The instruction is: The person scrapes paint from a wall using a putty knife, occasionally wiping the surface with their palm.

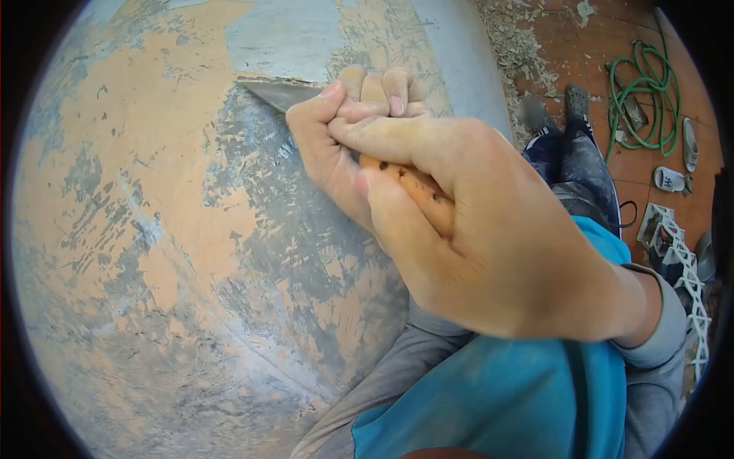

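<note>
My right hand (489, 222) is wrapped round the orange wooden handle (417, 191) of a scraper, thumb along its near side. My left hand (336, 145), palm turned up and fingers curled, grips the scraper close to the blade. The grey metal blade (275, 93) points left, its tip against a large surface (153, 252) of peach-orange paint worn through to grey. A ragged paint edge runs along the blade, beside a bare pale blue-grey patch (283, 38). The hands hide the middle of the scraper.
Paint flakes (516, 50) litter the tiled floor (550, 34) at upper right. A coiled green hose (650, 99), slippers (669, 180) and a white lattice strip (692, 298) lie farther right. Another person's dusty trouser leg and shoe (577, 103) show beyond my blue shirt (497, 398).
</note>
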The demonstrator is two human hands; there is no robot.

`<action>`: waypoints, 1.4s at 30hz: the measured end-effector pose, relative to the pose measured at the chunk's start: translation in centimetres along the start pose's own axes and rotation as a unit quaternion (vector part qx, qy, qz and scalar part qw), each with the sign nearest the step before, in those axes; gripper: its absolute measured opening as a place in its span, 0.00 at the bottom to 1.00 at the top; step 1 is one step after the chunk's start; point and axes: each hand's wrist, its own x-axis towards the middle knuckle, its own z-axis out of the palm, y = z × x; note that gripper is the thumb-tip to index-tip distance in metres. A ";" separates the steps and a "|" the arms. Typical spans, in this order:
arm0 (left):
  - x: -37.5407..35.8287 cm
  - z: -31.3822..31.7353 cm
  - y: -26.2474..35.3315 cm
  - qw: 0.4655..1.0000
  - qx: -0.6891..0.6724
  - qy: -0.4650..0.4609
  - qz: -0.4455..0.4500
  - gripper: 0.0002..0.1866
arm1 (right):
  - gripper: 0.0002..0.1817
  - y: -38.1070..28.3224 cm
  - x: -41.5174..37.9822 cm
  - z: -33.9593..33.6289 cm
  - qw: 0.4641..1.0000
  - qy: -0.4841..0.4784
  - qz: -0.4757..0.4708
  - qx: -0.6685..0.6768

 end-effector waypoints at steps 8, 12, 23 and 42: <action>-0.2 -0.5 0.9 1.000 -0.010 0.009 0.000 0.15 | 0.15 -1.8 0.2 0.2 0.997 0.010 0.059 0.039; -0.1 -0.6 0.7 1.000 -0.022 -0.003 -0.001 0.15 | 0.13 -0.5 -1.2 1.6 0.996 0.073 -0.018 0.037; 0.2 -0.9 0.8 1.000 -0.028 0.002 -0.001 0.15 | 0.08 0.2 -1.1 1.9 0.991 0.068 -0.018 0.114; 0.6 0.0 0.6 1.000 -0.013 -0.001 -0.010 0.15 | 0.07 0.2 0.0 0.8 1.000 0.009 0.013 0.023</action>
